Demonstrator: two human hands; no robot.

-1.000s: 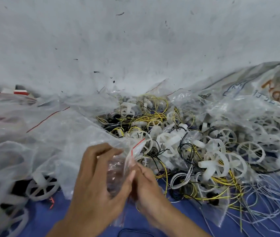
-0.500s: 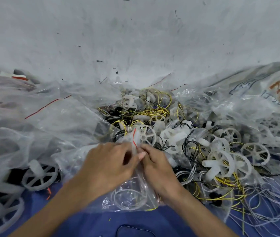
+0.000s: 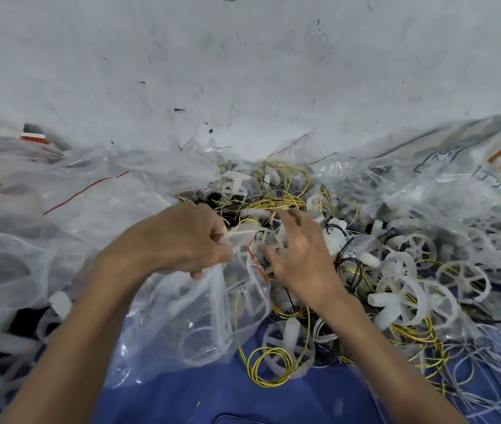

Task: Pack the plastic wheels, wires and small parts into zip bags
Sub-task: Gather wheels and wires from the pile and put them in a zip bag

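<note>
Item in hand: one clear zip bag (image 3: 188,319), lying at centre on the blue sheet (image 3: 243,399), its mouth raised and its red seal strip (image 3: 256,264) unsealed. My left hand (image 3: 178,240) is curled and pinches the bag's mouth. My right hand (image 3: 302,261) is spread with nothing in it, hovering over the heap just beside the mouth. A pale ring shows through the bag, though I cannot tell whether it lies inside or beneath. Stock unpacked: plastic wheels (image 3: 463,282) in quantity to the right; yellow wires (image 3: 269,364) in coils, one just below the bag; black wires (image 3: 351,264) tangled among them; small white parts (image 3: 369,260) scattered through the heap. Stock apparently packed: filled bags (image 3: 7,270) massed at the left, with wheels visible inside. Progress, in my judgement: well short of finished. This bag holds little or nothing, and most of the heap lies loose. The next move calls for freeing one wheel from the wire tangle without dragging the rest along. Surroundings: the blue sheet looks like cloth, and I cannot tell whether a table or the floor carries it. A large printed sack (image 3: 484,166) slumps at the far right. A scuffed grey surface (image 3: 243,71) fills the upper view, with a red-and-white object (image 3: 30,136) at its left edge.
</note>
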